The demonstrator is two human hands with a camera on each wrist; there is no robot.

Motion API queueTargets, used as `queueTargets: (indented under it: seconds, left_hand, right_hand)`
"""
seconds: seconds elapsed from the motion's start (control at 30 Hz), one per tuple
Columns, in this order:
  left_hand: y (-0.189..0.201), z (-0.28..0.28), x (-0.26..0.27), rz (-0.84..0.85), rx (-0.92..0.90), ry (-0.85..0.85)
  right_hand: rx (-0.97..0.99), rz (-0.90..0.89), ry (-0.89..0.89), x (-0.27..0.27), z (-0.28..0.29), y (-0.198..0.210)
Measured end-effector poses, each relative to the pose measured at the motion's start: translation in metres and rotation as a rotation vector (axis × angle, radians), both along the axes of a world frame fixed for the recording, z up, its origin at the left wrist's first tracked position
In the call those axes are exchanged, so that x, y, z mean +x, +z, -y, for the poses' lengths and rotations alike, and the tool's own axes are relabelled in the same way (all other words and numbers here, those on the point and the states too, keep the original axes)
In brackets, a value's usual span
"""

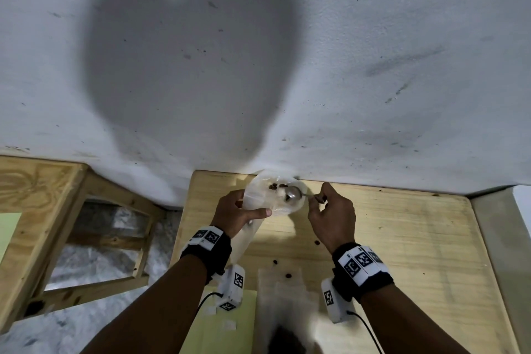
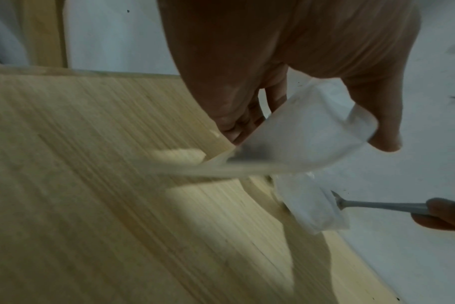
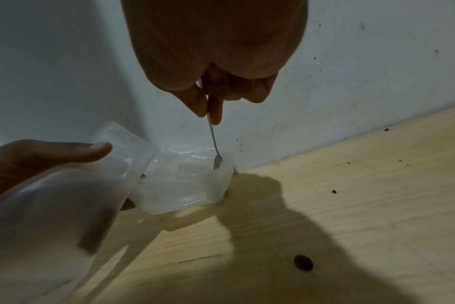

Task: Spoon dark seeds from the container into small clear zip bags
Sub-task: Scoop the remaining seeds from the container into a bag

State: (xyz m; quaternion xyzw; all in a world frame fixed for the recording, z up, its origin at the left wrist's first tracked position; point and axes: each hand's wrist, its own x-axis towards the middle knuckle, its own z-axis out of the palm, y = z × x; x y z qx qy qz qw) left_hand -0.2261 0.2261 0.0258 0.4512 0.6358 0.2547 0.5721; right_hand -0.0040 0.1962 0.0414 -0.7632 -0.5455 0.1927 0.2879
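Here, at the far edge of the wooden table, against the white wall, sits a clear plastic container with a few dark seeds left at its bottom. The right hand pinches the thin handle of a metal spoon between thumb and fingertips, the other fingers curled in, and the spoon's bowl is down inside the container beside the seeds. From the right wrist, the handle runs straight down from the fingers into the container's thin clear wall. The left hand grips a small clear zip bag just beside the container's left side, thumb stretched along the front of the bag and the fingers curled behind it; the bag hangs down toward the wrist, and whether its mouth is open cannot be told. A few stray seeds lie scattered on the table nearer the person. More clear bags lie blurred at the near edge, next to a pale green sheet.
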Motion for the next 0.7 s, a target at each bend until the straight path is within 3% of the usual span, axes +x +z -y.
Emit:
queueTargets:
  seconds: [0.2, 0.37, 0.5, 0.7]
  left_hand:
    - [0.001, 0.001, 0.005, -0.022, 0.002, -0.039]
    - [-0.002, -0.001, 0.002, -0.01, 0.008, 0.002]
    - [-0.003, -0.001, 0.002, -0.007, 0.003, 0.015]
    - [0.0, -0.001, 0.004, -0.034, 0.013, -0.053]
  right_hand:
    - [0.057, -0.027, 0.172, -0.007, 0.005, -0.002]
    - [-0.033, 0.036, 0.142, -0.001, 0.001, -0.005]
    - [0.043, 0.0, 0.166, 0.0, 0.001, -0.001]
    - [0.076, 0.238, 0.512, -0.002, -0.013, 0.001]
